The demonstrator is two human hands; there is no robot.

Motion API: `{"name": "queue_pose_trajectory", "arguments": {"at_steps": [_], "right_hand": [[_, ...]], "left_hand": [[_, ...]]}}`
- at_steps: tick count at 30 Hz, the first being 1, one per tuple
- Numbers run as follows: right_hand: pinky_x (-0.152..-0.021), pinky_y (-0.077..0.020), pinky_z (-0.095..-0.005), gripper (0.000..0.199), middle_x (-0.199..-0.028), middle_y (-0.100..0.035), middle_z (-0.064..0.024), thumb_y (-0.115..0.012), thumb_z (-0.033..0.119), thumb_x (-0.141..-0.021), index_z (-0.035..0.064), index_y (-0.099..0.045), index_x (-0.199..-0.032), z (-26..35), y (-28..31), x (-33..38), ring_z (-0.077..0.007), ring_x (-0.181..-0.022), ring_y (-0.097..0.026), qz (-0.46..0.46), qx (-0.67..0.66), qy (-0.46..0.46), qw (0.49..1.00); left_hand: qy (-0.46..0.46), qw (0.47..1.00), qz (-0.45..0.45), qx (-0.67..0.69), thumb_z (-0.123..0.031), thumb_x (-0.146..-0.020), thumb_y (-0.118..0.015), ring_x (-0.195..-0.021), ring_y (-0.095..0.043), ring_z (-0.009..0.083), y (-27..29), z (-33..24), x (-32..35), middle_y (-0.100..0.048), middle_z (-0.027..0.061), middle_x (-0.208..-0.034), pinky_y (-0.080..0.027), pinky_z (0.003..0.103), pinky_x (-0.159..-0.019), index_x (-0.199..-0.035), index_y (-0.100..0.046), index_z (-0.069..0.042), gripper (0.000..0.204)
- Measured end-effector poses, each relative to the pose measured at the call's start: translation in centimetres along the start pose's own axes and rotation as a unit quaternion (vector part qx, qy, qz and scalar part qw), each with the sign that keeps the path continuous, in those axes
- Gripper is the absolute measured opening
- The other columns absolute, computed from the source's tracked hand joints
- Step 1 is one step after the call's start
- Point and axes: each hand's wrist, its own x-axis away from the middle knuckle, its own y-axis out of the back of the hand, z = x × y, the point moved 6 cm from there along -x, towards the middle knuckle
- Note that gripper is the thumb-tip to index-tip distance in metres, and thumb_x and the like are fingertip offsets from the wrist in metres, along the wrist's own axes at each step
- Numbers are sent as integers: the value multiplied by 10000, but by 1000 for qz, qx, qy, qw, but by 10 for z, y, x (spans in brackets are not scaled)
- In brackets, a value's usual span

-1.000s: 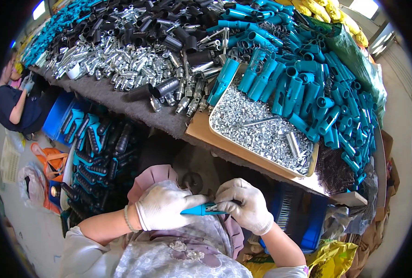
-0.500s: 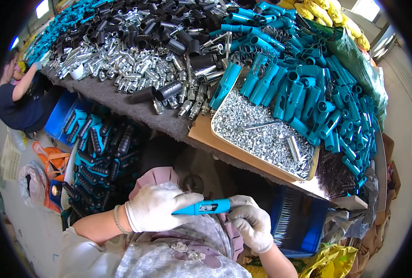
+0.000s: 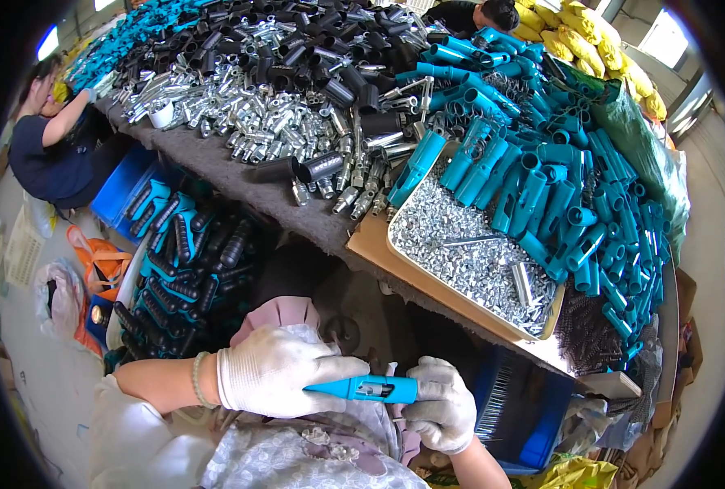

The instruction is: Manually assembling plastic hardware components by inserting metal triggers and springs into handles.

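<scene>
In front of my lap a teal plastic tube (image 3: 366,389) lies level, tapered at its left end and with a cut-out slot. Metal and dark parts show inside the slot. My left hand (image 3: 277,371), in a white glove, is closed on the tapered end. My right hand (image 3: 445,405), also gloved, has its fingers curled at the tube's right end; whether they hold a small part too is hidden. Beyond my hands, a shallow tray (image 3: 395,241) of small metal pieces (image 3: 452,224) sits on the table edge, a loose metal rod (image 3: 472,240) lying on them.
Teal tubes (image 3: 533,196) heap at the right, metal fittings (image 3: 273,122) and black sleeves (image 3: 322,167) at centre. Below stand a blue bin (image 3: 533,448) with thin rods and a pile of black-and-teal handles (image 3: 179,244). A co-worker (image 3: 53,155) sits left; another person (image 3: 476,15) is behind the table.
The view has shifted, so the table sits lower and further right in the picture. Another person's head has come into view at the back. Both hands still grip the teal tube.
</scene>
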Motion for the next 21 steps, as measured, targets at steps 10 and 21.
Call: {"name": "queue_pose_trajectory", "arguments": {"at_steps": [10,21], "right_hand": [[-962,-487,-517,178,-1025,-686,-80,-732,287,-834,111,-715,-857,-2,1,12,-348,-1031,-635,73,-25,-18,997],[-1041,-402,-440,275,-1012,-690,-132,-707,272,-934,-3,-689,-930,-16,-10,38,-318,-1163,-582,-38,-331,-340,879]], "left_hand": [[-7,1000,9,13,-363,-821,-749,-705,-655,270,5,-4,0,-652,52,-799,-522,373,-620,-1186,-668,-154,428],[-13,983,51,-174,-332,-837,-683,-686,-655,197,8,-11,-2,-619,12,-764,-511,345,-515,-1203,-660,-184,395]]}}
